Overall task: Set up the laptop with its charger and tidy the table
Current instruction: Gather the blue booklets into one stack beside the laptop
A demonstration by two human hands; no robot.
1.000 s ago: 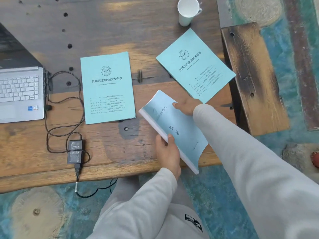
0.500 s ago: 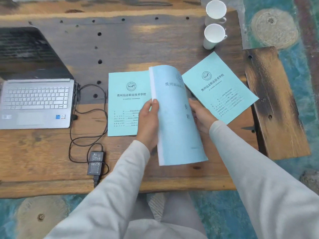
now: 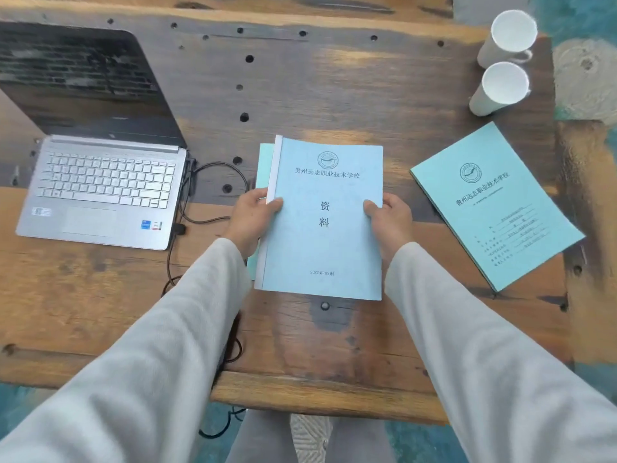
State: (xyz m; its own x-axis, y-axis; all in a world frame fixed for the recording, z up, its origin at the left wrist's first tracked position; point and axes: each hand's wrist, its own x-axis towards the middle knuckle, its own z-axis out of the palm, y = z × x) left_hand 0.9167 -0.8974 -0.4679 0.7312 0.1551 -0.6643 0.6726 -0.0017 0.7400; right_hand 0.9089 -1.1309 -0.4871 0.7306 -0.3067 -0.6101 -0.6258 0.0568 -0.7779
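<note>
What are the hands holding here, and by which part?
Both hold the thick blue booklet: left hand at its spine edge, right hand at the opposite long edge, both about mid-height.

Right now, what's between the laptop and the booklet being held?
Head view: the black charger cable loops over bare table between laptop and held booklet; left hand grips that side.

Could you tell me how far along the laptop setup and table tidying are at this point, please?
Looks done: the laptop is open with the cable at its side. In hand: the left hand and right hand hold a booklet over a second one. Left: the third booklet lies askew, apart from the stack; two cups stand at the corner.
</note>
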